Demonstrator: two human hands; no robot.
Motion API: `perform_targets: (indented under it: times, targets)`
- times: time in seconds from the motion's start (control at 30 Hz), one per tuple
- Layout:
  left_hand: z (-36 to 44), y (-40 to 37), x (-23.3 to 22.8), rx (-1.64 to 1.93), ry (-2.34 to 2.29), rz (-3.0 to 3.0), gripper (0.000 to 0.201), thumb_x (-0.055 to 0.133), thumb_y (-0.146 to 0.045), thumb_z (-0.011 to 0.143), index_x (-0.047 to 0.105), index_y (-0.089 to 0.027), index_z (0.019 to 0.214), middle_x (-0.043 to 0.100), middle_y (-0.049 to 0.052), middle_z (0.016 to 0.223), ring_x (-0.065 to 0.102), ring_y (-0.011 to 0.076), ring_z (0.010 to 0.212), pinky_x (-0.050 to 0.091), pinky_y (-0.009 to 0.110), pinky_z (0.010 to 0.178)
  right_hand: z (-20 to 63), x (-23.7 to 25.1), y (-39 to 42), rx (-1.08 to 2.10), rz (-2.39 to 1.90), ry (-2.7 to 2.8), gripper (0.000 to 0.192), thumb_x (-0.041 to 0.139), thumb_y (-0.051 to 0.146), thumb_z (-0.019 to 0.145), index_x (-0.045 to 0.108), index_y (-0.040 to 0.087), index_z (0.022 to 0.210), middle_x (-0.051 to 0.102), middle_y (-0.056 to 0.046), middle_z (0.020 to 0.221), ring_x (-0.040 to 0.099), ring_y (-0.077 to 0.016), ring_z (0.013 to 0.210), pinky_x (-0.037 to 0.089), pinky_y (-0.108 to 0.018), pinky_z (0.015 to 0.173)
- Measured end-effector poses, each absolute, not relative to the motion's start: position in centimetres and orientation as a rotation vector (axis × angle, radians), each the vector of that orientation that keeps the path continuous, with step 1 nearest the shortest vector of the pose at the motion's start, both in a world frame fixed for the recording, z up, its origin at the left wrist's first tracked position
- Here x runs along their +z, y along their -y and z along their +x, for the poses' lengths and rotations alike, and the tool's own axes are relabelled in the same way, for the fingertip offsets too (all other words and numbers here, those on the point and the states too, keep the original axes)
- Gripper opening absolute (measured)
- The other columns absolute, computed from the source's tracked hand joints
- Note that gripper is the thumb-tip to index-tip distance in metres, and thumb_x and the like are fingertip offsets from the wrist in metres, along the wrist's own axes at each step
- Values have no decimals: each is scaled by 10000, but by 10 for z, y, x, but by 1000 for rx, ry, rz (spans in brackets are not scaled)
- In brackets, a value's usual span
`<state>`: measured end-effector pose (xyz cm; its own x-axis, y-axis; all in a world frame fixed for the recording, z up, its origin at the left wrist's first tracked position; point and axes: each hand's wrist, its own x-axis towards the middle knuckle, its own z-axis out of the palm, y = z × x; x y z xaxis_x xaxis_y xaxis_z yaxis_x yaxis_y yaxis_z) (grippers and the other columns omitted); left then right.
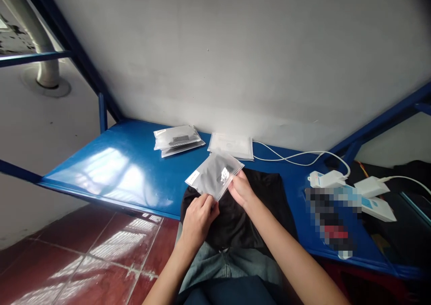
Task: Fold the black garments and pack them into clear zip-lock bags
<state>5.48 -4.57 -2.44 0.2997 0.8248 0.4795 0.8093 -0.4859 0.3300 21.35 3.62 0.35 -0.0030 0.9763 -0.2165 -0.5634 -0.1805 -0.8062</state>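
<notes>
Along blue table (168, 175) — packet stack (180, 140) at left; left hand (198, 215), fingers curled tight, pinching plastic bag (213, 175) by near edge, bag raised over dark cloth; flat white packet (232, 144) just behind; right hand (240, 189) gripping bag's right side; black cloth (271, 190) beneath; white charger (328, 178) farther right. Light, even edge grip probably best — thin plastic likely creases.

A glossy blue table (164, 179) stands against a pale wall (235, 63), light patches (121, 243) gleaming across red floor tiles (114, 271)
</notes>
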Motion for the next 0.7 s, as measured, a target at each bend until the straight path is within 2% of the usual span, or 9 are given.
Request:
perform_targets:
  times: [0.13,0.2,0.3,0.37,0.4,0.47,0.57,0.63,0.7]
  targets:
    - [56,48,-23,974,-1656,2493,153,556,-158,977,540,-214,836,613,9,802,617,184,740,470,297,701,253,18,-24,1767,-954,797,611,887,129,695,683,280,1251,750,-17,1262,689,-216,1217,586,-328,1029]
    - [56,48,-22,989,-1636,2474,141,552,-157,982,544,-209,851,622,13,820,627,180,755,479,291,711,276,19,-13,1783,-1036,892,561,885,202,742,683,265,1262,746,-31,1278,688,-201,1224,575,-305,1041]
    - [54,49,-21,1026,-1561,2481,127,534,-152,995,560,-201,881,651,22,861,630,168,760,488,283,717,292,9,2,1527,-1288,925,474,894,382,748,720,184,1142,808,-88,1043,783,-236,985,649,-335,892]
    - [53,49,-20,1082,-1477,2523,138,525,-149,1002,569,-199,881,666,27,875,628,160,758,489,278,716,289,2,9,1347,-1400,911,521,904,466,717,706,161,1090,801,-75,820,797,-246,777,674,-362,767]
    - [53,49,-20,1111,-1428,2550,148,525,-146,1004,571,-199,873,669,27,870,626,155,751,489,275,713,286,1,12,1288,-1417,896,538,902,497,709,693,166,1078,788,-59,761,793,-245,739,674,-368,751]
    - [53,49,-20,1137,-1342,2594,171,525,-140,1007,574,-197,853,664,21,841,616,144,727,486,267,696,280,2,19,1310,-1359,894,537,885,521,725,674,188,1090,803,-63,839,798,-249,866,658,-380,853]
    - [49,50,-18,1099,-1302,2624,190,520,-143,1021,583,-192,848,657,15,811,606,136,700,483,263,666,284,10,33,1492,-1213,1007,545,862,470,774,661,226,1218,780,-105,1182,706,-266,1202,558,-417,1069]
    - [42,50,-15,1045,-1283,2638,177,522,-175,1036,605,-191,880,675,23,847,629,145,737,500,268,675,298,13,43,1451,-1238,1131,554,823,451,824,639,249,1306,743,-119,1279,683,-279,1241,539,-457,1092]
    - [30,49,-11,988,-1234,2640,131,534,-233,1047,642,-196,983,710,44,963,670,161,836,540,282,735,316,17,48,1166,-1374,1279,470,752,458,889,654,258,1302,746,-123,1265,725,-289,1159,583,-485,1028]
